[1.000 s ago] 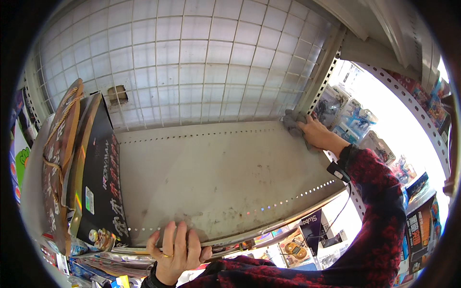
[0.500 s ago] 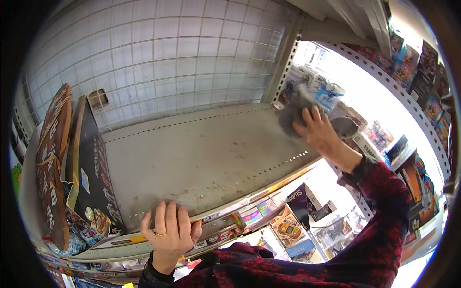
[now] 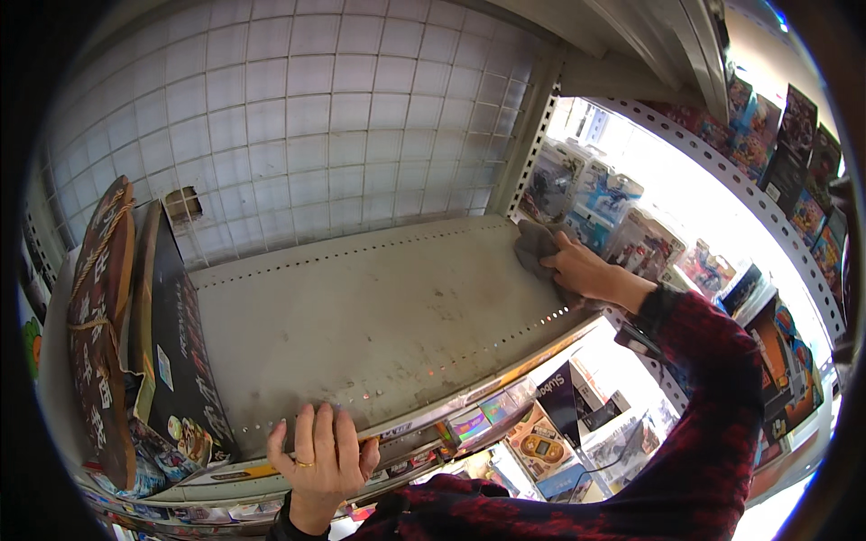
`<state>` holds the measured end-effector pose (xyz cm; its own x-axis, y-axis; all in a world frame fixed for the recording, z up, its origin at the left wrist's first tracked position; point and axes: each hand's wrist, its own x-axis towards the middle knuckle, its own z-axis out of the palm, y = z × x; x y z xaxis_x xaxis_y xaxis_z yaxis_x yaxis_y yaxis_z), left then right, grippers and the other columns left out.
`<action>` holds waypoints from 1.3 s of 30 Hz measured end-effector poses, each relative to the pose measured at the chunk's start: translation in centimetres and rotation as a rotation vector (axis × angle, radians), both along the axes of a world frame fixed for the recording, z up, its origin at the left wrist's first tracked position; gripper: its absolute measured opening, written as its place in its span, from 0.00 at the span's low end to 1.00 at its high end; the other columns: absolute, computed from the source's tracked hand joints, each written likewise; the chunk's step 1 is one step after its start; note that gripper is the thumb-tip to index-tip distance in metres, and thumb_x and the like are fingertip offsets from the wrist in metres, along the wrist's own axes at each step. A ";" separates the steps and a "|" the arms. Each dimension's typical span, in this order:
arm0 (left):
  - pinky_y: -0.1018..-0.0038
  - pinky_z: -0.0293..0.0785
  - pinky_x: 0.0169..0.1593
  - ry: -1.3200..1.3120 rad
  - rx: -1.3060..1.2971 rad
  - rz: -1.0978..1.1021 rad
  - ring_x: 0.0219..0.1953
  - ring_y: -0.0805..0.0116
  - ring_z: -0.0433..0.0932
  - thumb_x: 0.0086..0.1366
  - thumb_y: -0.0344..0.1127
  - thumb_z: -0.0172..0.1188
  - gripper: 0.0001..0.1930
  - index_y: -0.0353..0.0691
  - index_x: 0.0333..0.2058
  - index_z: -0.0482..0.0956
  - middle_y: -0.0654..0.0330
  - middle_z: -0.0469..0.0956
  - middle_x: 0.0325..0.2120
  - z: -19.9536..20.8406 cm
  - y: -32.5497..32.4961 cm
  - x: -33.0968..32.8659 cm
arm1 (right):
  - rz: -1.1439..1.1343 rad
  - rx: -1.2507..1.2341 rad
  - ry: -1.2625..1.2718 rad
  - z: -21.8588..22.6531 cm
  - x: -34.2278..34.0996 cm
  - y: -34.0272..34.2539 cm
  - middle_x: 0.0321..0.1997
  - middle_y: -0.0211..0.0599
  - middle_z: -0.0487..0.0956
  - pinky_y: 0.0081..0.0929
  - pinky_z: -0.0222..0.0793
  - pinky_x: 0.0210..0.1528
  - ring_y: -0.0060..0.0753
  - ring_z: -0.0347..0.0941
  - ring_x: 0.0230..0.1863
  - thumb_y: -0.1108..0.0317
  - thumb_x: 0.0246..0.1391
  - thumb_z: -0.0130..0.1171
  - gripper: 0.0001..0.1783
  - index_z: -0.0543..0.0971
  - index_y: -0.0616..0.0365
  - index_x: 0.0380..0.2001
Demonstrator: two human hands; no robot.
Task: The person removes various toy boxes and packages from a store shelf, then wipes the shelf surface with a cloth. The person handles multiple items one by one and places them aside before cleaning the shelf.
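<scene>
A grey metal shelf board (image 3: 361, 311) with rows of small holes and dark smudges lies in front of me. My right hand (image 3: 582, 268) holds a dark grey cloth (image 3: 536, 245) against the board's far right end, its fingers closed over the fabric. Near the front edge at the left, my left hand (image 3: 322, 460), a ring on one finger, lies with its fingers spread over the shelf lip. Nothing shows in it.
A dark wooden sign (image 3: 101, 334) with rope leans at the left beside a black flat box (image 3: 171, 334). Wire mesh (image 3: 343, 117) backs the shelf. Blister-packed toys (image 3: 603, 203) hang beyond the right upright. Boxed goods (image 3: 541, 442) fill a lower shelf.
The right hand has brought the cloth down onto the right end of the board; before, it was blurred and spread farther right. The left hand keeps its place on the front edge.
</scene>
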<state>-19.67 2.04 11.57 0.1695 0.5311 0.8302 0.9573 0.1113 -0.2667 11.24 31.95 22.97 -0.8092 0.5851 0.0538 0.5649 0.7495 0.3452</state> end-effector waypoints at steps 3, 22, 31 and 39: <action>0.53 0.57 0.49 0.002 -0.013 0.007 0.43 0.59 0.70 0.57 0.45 0.46 0.16 0.37 0.30 0.74 0.54 0.74 0.33 0.1 -0.1 0.0 | 0.006 0.184 -0.169 -1.2 -2.9 5.9 0.30 0.45 0.71 0.40 0.69 0.39 0.45 0.67 0.41 0.70 0.39 0.54 0.09 0.78 0.59 0.28; 0.52 0.57 0.49 -0.088 0.014 -0.048 0.45 0.56 0.66 0.55 0.43 0.50 0.16 0.36 0.35 0.75 0.54 0.68 0.37 0.4 -0.4 0.6 | 0.003 0.524 -0.356 4.0 -15.2 -5.4 0.48 0.46 0.61 0.40 0.71 0.39 0.50 0.61 0.48 0.57 0.16 0.76 0.38 0.76 0.53 0.40; 0.50 0.59 0.48 -0.078 0.056 -0.066 0.42 0.55 0.64 0.54 0.43 0.53 0.18 0.35 0.38 0.74 0.54 0.64 0.34 -0.5 -0.5 0.4 | 0.772 0.364 -0.001 -0.7 -24.6 -18.0 0.41 0.45 0.66 0.35 0.71 0.32 0.49 0.65 0.40 0.66 0.34 0.60 0.14 0.81 0.60 0.28; 0.51 0.60 0.49 -0.058 0.043 -0.036 0.39 0.58 0.63 0.53 0.42 0.51 0.18 0.34 0.36 0.75 0.56 0.63 0.32 -0.2 -0.4 0.6 | 0.626 0.366 -0.099 -0.7 -12.0 -12.6 0.38 0.36 0.64 0.29 0.73 0.35 0.39 0.65 0.38 0.60 0.32 0.60 0.26 0.74 0.52 0.41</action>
<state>-19.10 1.61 11.34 0.1383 0.4894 0.8610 0.9747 0.0868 -0.2059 -0.76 19.32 22.29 -0.9974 -0.0297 0.0662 0.0217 0.7485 0.6628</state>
